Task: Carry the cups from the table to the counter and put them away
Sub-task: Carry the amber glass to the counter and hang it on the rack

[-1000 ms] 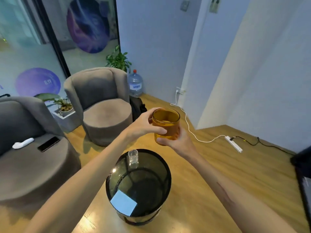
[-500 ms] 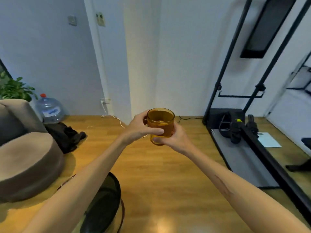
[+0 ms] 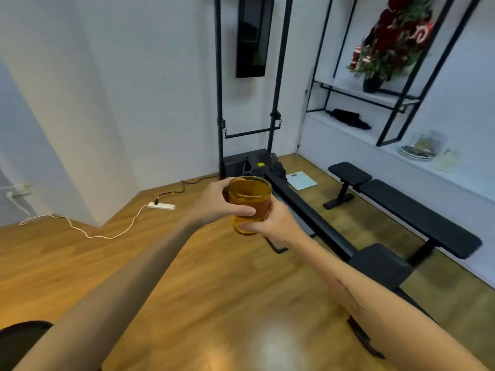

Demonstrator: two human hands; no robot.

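An amber glass cup (image 3: pixel 250 196) is held upright in front of me at chest height, above the wooden floor. My left hand (image 3: pixel 217 203) wraps its left side, thumb across the front. My right hand (image 3: pixel 273 223) grips its right side and base from below. Both hands hold the same cup. A white counter (image 3: pixel 375 145) runs along the right wall.
A black exercise machine with tall rails (image 3: pixel 270 167) and a black bench (image 3: pixel 407 210) stand between me and the counter. A white power strip (image 3: pixel 161 206) and cord lie on the floor at left. On the counter sit a covered plate (image 3: pixel 417 151) and flowers (image 3: pixel 388 41).
The view has swung right: the chairs, water bottle and round black table have left the frame, and the bench, shelf and counter have come in. Both hands still hold the cup.
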